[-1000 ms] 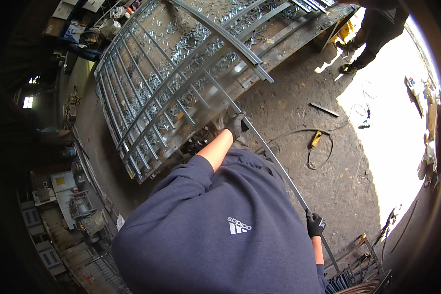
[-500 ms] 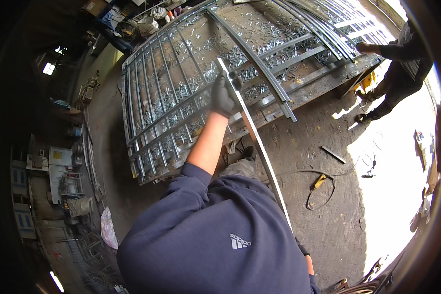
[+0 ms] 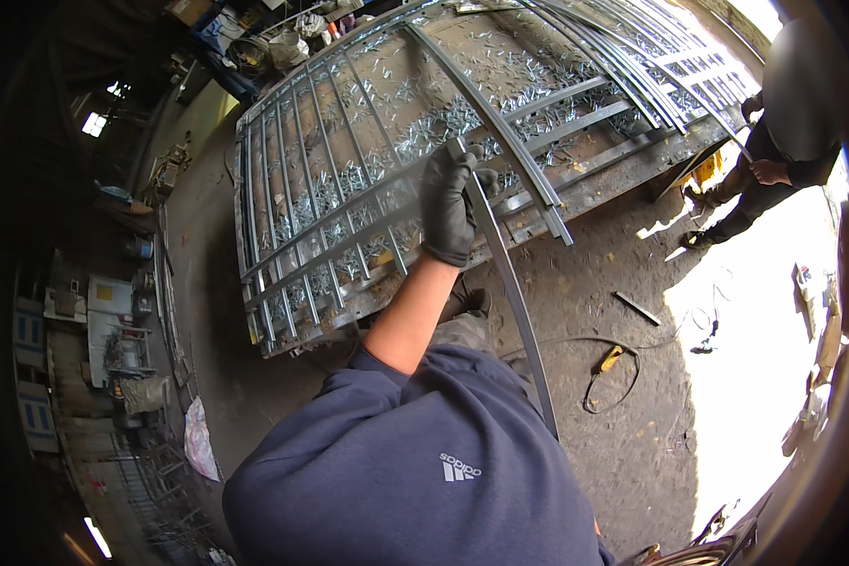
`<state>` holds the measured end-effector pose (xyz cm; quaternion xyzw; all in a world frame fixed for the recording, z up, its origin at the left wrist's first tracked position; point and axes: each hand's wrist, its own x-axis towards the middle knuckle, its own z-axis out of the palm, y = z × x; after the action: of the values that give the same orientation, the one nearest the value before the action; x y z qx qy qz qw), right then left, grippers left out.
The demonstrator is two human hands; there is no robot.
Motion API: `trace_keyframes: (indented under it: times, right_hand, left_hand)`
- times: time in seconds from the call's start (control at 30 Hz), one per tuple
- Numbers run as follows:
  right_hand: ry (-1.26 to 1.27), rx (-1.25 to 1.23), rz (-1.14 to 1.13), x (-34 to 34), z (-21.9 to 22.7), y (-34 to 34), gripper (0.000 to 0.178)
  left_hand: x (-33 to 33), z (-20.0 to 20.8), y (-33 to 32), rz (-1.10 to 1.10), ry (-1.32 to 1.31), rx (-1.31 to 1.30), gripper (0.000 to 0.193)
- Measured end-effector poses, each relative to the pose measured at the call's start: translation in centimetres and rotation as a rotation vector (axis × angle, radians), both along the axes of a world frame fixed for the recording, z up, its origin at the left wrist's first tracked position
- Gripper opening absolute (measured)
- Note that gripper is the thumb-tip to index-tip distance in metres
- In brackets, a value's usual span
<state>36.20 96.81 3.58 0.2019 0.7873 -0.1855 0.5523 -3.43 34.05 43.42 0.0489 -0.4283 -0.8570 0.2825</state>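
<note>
Head view, looking down. A gloved left hand [image 3: 448,203], just above the frame's centre, is clenched around the top end of a long curved metal bar [image 3: 511,283]. Over the last second the arm has stretched further forward, carrying the bar's end up over the metal gate [image 3: 349,179] lying across the upper frame. The right hand is out of sight below. Another person [image 3: 774,160] crouches at upper right.

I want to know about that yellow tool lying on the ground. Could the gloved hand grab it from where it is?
Probably not. The gloved left hand is up gripping the long curved metal bar over the gate frame, and the yellow tool lies far below on the dirt.
</note>
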Motion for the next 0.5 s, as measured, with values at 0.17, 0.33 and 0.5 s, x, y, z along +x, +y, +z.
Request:
trace_keyframes:
  times: [0.17,0.33,0.5]
  right_hand:
    - [0.015,0.021,-0.067,2.7,-1.7,1.5,0.070]
    - [0.057,0.045,0.018,5.3,-2.1,2.7,0.070]
    - [-0.033,0.019,-0.382,6.6,-0.8,2.9,0.079]
  left_hand:
    - [1.2,1.4,0.9,-0.031,-0.037,0.019,0.023]
    - [2.8,2.7,2.3,-0.101,-0.052,0.168,0.034]
    - [4.1,3.4,3.2,-0.065,-0.135,0.198,0.037]
